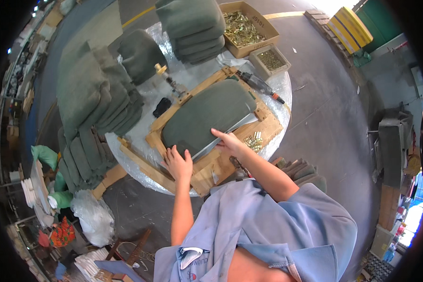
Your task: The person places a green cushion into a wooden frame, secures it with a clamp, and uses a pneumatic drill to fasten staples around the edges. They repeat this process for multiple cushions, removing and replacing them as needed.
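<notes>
A grey-green upholstered seat pad [204, 113] lies inside a wooden frame [270, 123] on the round table covered in bubble wrap. My left hand [177, 164] rests on the pad's near left corner, its fingers spread. At the near edge, my right hand [227, 142] grips the pad, one digit over the top and the other fingers partly hidden below. A pale strip shows along that edge. Small brass-coloured metal pieces [254, 141] lie on the frame beside my right hand. Beyond the frame is a dark power screwdriver [258, 84].
Stacked grey-green pads [87, 89] stand at the left, with another stack [192, 28] at the back. A cardboard box [256, 44] of metal pieces and a smaller bin [270, 61] sit at the back right. A black object [162, 107] lies left of the frame.
</notes>
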A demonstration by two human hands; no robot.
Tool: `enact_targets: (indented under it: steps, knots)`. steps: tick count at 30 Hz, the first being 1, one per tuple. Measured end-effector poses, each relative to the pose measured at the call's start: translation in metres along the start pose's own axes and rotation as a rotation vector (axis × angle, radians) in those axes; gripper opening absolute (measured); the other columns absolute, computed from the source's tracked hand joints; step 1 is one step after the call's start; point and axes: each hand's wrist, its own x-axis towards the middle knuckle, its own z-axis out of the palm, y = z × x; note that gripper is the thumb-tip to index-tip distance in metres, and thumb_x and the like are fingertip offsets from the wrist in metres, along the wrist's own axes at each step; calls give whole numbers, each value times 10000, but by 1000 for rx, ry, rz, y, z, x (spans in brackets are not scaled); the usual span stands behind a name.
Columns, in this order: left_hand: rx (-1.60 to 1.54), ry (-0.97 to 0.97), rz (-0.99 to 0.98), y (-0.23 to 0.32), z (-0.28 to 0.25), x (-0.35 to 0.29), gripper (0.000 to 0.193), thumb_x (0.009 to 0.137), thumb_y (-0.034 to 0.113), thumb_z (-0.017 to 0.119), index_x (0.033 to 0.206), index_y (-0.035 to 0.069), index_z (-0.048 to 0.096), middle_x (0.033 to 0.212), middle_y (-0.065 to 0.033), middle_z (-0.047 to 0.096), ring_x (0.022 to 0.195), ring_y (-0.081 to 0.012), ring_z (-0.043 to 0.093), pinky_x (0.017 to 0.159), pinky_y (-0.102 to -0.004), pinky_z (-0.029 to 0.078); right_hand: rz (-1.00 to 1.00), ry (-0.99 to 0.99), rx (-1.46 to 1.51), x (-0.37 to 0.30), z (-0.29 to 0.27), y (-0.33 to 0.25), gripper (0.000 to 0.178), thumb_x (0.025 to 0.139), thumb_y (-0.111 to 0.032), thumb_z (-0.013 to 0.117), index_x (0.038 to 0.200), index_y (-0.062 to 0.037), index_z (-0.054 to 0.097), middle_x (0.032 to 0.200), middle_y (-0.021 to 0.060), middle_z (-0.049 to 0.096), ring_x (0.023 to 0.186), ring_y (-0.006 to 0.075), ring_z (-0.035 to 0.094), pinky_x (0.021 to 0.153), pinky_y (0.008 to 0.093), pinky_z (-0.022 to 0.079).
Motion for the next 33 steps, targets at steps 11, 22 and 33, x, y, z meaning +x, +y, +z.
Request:
enact_targets:
  steps: [11,22,33]
  knots:
    - [-66,-82,545,270,71,71,543,1067,482,603,1545,226,621,1719,-230,422,1642,-486,256,1290,-752,169,-210,123,-398,-80,-149,-109,416,1056,-318,743,1362,-46,668,1184,94,766,902,142,745,736,295,594]
    - [187,-70,582,327,88,118,308,985,424,648,1191,237,778,1683,-172,483,1656,-478,223,1211,-889,44,-879,314,-1332,1,-160,-199,545,878,-157,777,1406,-98,656,1464,179,641,1322,353,648,1091,464,535]
    - [92,150,405,323,82,109,269,963,415,666,1140,243,773,1697,-125,465,1640,-528,226,1125,-963,80,-1138,375,-1601,120,-87,-181,680,992,-340,643,1624,-171,459,1568,86,494,1368,354,566,1012,470,570]
